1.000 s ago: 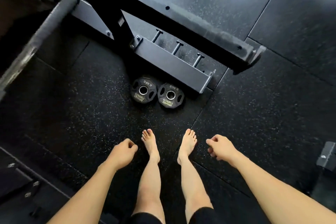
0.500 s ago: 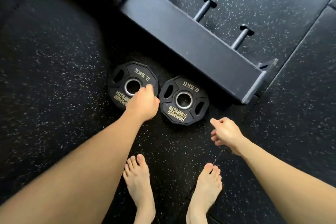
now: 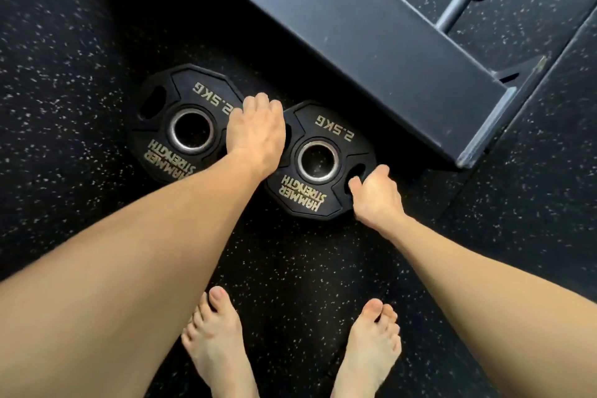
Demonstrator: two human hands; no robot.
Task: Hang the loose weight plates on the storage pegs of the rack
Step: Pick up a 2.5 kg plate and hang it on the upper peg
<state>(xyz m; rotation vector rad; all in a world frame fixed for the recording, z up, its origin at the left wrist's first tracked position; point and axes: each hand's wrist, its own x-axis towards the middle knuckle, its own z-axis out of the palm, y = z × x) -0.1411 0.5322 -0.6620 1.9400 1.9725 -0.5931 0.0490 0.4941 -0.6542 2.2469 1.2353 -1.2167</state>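
Fingers (image 3: 381, 173) of your right hand (image 3: 376, 195) grip the right plate (image 3: 318, 160); your left hand (image 3: 255, 132) curls over the left plate (image 3: 187, 123), both beside the rack beam (image 3: 371, 26).

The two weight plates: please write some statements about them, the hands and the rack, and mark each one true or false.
1. Both plates lie flat on the floor. True: the left plate and the right plate lie side by side on the rubber floor.
2. Each plate is marked 5 KG. False: both read 2.5KG.
3. The right hand has its thumb in a grip slot at the right plate's edge. True.
4. The left hand is inside the centre hole of the left plate. False: it lies over that plate's right edge, between the two plates.
5. A plate already hangs on the peg. False: the visible peg is bare.
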